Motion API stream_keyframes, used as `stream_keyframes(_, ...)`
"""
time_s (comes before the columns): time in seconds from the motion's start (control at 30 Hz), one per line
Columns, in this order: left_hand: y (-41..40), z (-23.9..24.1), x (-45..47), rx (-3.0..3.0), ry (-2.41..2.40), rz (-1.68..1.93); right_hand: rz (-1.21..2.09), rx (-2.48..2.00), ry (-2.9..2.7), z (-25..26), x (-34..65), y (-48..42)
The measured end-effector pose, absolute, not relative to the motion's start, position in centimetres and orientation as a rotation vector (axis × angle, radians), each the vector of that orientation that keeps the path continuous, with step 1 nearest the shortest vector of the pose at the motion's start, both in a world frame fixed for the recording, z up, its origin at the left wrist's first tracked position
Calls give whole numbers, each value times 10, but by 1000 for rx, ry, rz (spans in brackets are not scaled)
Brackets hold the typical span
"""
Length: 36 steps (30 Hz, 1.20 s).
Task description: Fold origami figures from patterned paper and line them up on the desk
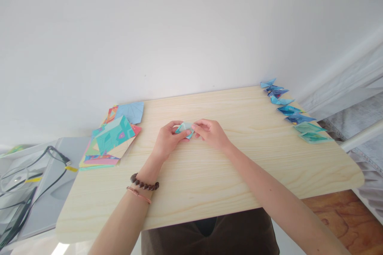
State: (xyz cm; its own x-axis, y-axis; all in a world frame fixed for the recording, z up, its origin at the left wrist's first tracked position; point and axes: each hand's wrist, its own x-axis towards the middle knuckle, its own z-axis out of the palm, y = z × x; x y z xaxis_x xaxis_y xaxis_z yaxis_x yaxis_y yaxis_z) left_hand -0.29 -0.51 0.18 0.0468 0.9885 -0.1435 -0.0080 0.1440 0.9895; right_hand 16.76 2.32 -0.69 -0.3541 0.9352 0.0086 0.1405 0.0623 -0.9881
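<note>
Between my two hands is a small piece of folded origami paper, turquoise and pale, held just above the middle of the table. My left hand grips its left side, thumb across the near face and fingers behind. At the upper right edge, the thumb and index finger of my right hand pinch the paper. Part of the paper is covered by my fingers, so its full shape is hidden.
Colourful paper sheets lie piled at the table's left. Several folded blue and green paper figures line the right edge. A grey-white drawer unit with cables stands beyond the left edge. The wall borders the wooden table's back.
</note>
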Motion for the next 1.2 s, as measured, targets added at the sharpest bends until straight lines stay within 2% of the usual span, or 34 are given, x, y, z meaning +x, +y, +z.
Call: stream_keyframes(1.2,-6,0,-11,1110,1262,886,1255,-1033,-1588,-7,170,24)
